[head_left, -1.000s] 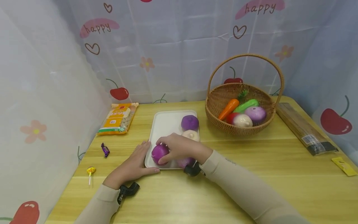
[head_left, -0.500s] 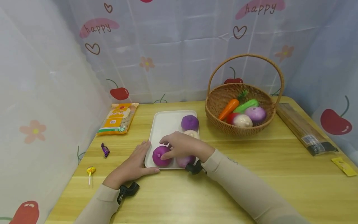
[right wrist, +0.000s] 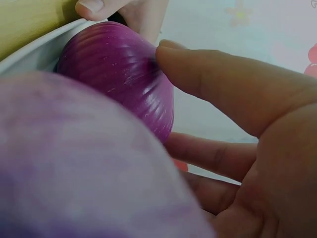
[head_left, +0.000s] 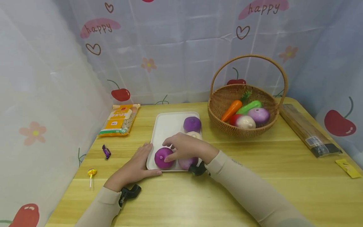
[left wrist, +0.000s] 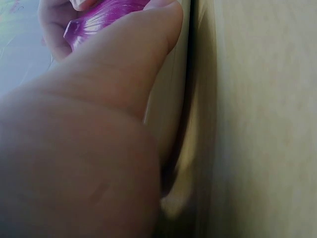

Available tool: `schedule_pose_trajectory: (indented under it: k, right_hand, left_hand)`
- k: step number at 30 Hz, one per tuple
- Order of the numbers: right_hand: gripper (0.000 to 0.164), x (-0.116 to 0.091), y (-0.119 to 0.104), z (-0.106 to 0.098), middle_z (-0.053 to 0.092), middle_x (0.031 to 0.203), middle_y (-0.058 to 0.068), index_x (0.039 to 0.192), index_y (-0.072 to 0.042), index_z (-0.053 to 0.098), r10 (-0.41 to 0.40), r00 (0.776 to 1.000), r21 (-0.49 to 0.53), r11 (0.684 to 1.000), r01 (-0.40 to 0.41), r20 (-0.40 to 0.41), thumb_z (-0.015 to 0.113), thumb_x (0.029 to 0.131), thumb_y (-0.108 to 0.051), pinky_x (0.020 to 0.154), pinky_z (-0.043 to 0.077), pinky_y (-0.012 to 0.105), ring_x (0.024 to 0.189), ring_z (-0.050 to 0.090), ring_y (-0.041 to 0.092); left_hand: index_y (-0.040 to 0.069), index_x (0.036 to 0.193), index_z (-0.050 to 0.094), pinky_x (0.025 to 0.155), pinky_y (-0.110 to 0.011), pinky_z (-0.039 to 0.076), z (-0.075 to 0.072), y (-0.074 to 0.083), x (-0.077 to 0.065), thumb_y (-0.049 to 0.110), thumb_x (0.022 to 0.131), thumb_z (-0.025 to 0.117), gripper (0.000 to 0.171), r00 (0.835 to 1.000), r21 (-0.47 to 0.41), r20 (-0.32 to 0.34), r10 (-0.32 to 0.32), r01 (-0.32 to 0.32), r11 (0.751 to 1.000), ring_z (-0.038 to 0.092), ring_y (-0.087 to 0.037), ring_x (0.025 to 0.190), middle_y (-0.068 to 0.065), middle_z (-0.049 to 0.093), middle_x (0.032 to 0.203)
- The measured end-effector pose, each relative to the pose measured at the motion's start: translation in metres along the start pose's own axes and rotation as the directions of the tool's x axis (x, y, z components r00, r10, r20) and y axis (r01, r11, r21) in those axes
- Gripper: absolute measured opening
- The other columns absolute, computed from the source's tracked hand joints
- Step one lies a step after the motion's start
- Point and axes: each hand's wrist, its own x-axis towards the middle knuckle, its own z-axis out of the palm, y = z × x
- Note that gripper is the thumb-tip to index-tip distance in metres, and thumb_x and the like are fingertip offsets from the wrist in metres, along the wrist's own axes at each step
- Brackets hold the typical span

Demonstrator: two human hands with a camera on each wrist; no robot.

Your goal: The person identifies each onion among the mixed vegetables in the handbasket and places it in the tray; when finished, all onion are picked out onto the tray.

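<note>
In the head view, a purple onion sits at the near left corner of a white tray, its small stem nub facing up. My right hand is over the tray, thumb tip at the onion's top near the nub and the other fingers loosely bent behind it. In the right wrist view, the thumb overlaps the purple onion and a fingertip lies right at its side. My left hand rests at the tray's near left corner, fingers along the left rim and thumb spread along the front edge.
Along the tray's right side are a dark purple round vegetable, a cream-white one and a pale purple one. A wicker basket with vegetables stands behind right. Snack bag, purple candy and lollipop lie left.
The purple onion has turned so its nub faces up instead of left. My right fingers have loosened and drawn slightly right, off its left side. The left hand has stayed put.
</note>
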Motion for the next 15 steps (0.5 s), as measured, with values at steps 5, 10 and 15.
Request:
schedule_pose_trajectory:
  k: [5,10,15]
  right_hand:
    - [0.061,-0.0010,0.0006,-0.0007,0.073,0.126,0.005,0.138,-0.005,0.068,-0.001,1.000,-0.024,1.000,0.001,-0.002,0.086,0.091,-0.039,0.096,0.055,0.030,0.112,0.070,0.023]
    - [0.061,-0.0024,0.0025,-0.0034,0.073,0.127,0.005,0.138,-0.005,0.068,-0.011,1.000,-0.029,1.000,0.011,-0.012,0.085,0.092,-0.039,0.096,0.055,0.032,0.113,0.070,0.023]
    - [0.059,-0.0054,0.0047,-0.0100,0.071,0.130,0.007,0.139,-0.004,0.067,-0.025,0.999,0.006,1.000,0.025,-0.033,0.084,0.093,-0.037,0.097,0.055,0.033,0.114,0.070,0.022]
  left_hand:
    - [0.003,0.169,0.014,0.125,-0.055,0.012,0.0002,0.0004,-0.0003,0.082,0.083,0.068,0.128,1.000,-0.002,-0.001,0.000,0.000,1.000,0.003,-0.031,0.159,-0.013,0.012,0.174]
    - [0.003,0.169,0.014,0.125,-0.056,0.012,0.0007,0.0002,-0.0005,0.081,0.083,0.068,0.128,1.000,0.000,-0.002,-0.002,0.002,1.000,0.003,-0.032,0.159,-0.013,0.012,0.174]
    - [0.002,0.168,0.014,0.125,-0.056,0.012,0.0008,0.0005,-0.0004,0.081,0.083,0.069,0.128,1.000,0.003,-0.003,0.000,0.000,1.000,0.003,-0.032,0.159,-0.014,0.012,0.174]
